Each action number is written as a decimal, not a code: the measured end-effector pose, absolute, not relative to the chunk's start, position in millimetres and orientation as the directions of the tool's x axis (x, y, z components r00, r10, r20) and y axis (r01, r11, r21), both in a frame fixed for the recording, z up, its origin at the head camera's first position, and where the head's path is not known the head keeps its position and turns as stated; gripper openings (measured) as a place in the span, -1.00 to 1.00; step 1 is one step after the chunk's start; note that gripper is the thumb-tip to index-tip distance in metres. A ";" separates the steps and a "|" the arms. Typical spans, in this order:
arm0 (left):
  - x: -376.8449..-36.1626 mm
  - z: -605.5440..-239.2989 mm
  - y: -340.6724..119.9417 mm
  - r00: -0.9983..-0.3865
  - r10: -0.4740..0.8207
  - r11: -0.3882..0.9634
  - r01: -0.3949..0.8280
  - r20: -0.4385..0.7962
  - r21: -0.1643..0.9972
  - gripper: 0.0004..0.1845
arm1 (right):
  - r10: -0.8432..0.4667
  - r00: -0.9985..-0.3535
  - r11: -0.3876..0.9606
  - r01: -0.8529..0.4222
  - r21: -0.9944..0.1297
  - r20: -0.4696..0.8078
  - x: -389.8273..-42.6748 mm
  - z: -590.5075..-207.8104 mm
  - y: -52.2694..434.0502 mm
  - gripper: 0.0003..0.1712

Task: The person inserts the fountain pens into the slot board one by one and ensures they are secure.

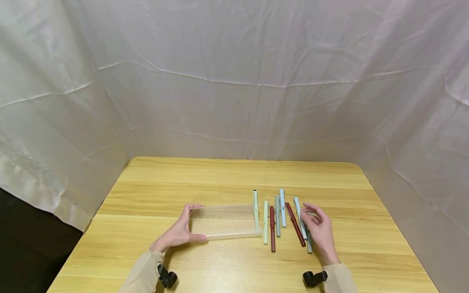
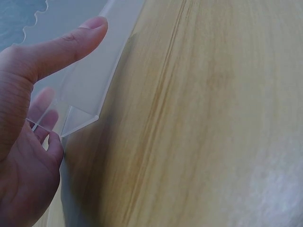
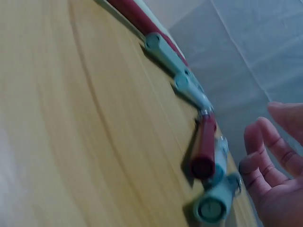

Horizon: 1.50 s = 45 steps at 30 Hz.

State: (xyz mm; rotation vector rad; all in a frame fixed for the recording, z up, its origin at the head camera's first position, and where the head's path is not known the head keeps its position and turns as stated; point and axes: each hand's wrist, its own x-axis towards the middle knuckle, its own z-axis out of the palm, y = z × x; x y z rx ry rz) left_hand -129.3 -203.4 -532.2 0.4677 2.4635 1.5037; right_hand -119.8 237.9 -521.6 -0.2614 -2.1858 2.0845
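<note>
From where I stand, a bare lane runs along the far edge of the tabletop [image 1: 227, 173], corner to corner, w/ curtain [image 1: 234, 110] right behind it. R edge: open wood up to the R hand [image 1: 321, 232]. Btwn hands, no low pass: clear tray [image 1: 234, 235], then pens [image 1: 272, 232] side by side w/ narrow gaps. L hand [image 1: 180, 232] blocks tray's L end.

Smooth clear plastic tray [image 1: 234, 235]; wood-grained table [image 1: 227, 266]; creased cloth curtain [image 1: 227, 110]
</note>
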 end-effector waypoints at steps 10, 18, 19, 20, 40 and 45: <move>-129.3 -532.0 -203.6 -0.925 0.380 0.419 0.152 -0.021 0.895 0.08 | 0.275 -0.960 0.125 0.081 -0.989 -0.044 -119.8 -528.0 257.1 -0.48; -129.2 -531.9 -203.7 -0.924 0.381 0.417 0.152 -0.021 0.896 0.08 | 0.277 -0.959 0.294 0.136 -0.946 -0.052 -121.6 -531.2 266.3 -0.47; -129.1 -531.8 -203.7 -0.924 0.381 0.417 0.152 -0.020 0.896 0.08 | 0.272 -0.960 0.303 0.143 -0.942 -0.058 -122.3 -531.9 267.4 -0.46; -128.9 -531.6 -203.6 -0.924 0.381 0.416 0.153 -0.019 0.896 0.08 | 0.266 -0.962 0.311 0.145 -0.939 -0.060 -122.9 -532.4 268.5 -0.45; -129.0 -533.2 -203.2 -0.923 0.386 0.412 0.168 -0.004 0.895 0.09 | 0.175 -0.978 0.499 0.191 -0.845 -0.117 -125.5 -525.7 273.0 -0.40; -128.7 -533.1 -203.7 -0.922 0.388 0.408 0.172 0.000 0.897 0.09 | 0.179 -0.975 0.530 0.206 -0.823 -0.128 -127.2 -526.0 271.9 -0.44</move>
